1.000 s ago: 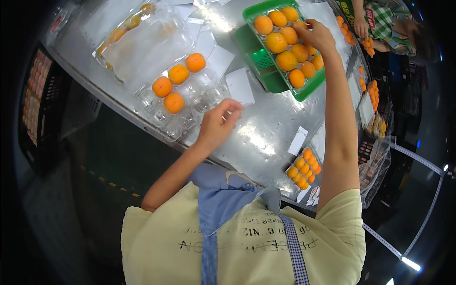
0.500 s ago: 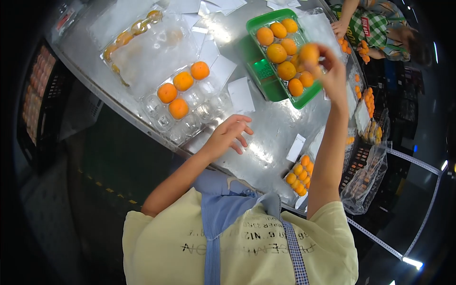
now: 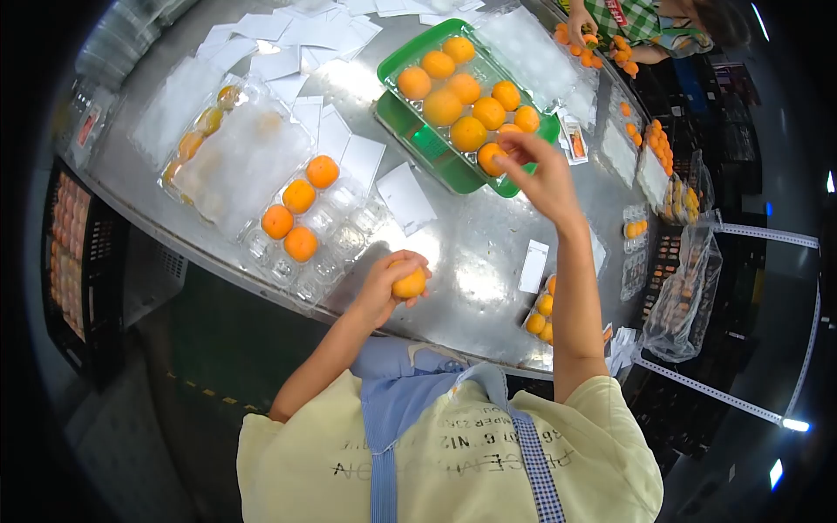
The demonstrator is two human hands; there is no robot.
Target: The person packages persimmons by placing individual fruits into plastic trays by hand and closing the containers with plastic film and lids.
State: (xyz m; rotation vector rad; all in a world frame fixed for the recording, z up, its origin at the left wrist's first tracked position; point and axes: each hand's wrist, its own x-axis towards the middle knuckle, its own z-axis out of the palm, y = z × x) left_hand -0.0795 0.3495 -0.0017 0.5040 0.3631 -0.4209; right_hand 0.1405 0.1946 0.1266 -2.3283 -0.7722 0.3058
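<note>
My left hand [image 3: 390, 283] is closed round an orange [image 3: 409, 280] above the front edge of the metal table. At the green tray my right hand [image 3: 545, 179] has its thumb and fingers at an orange [image 3: 490, 160] in the near corner; the far side of this grip is hidden. Several more oranges [image 3: 468, 133] lie in the green tray [image 3: 398, 63], which rests on a green crate [image 3: 453, 179]. Left of my left hand is a clear plastic tray [image 3: 342, 235] with cups, some holding oranges [image 3: 299, 196].
White cards [image 3: 405, 199] lie scattered over the table [image 3: 462, 305]. A covered fruit tray [image 3: 214, 166] is at left, and another small fruit pack [image 3: 540, 315] sits by my right forearm. A co-worker's hand [image 3: 579, 26] touches fruit at upper right. Black crates [image 3: 74, 253] stand at left.
My left hand, empty before, now holds an orange. My right hand, which was holding an orange above the tray, has lowered to another orange in it. The view has shifted.
</note>
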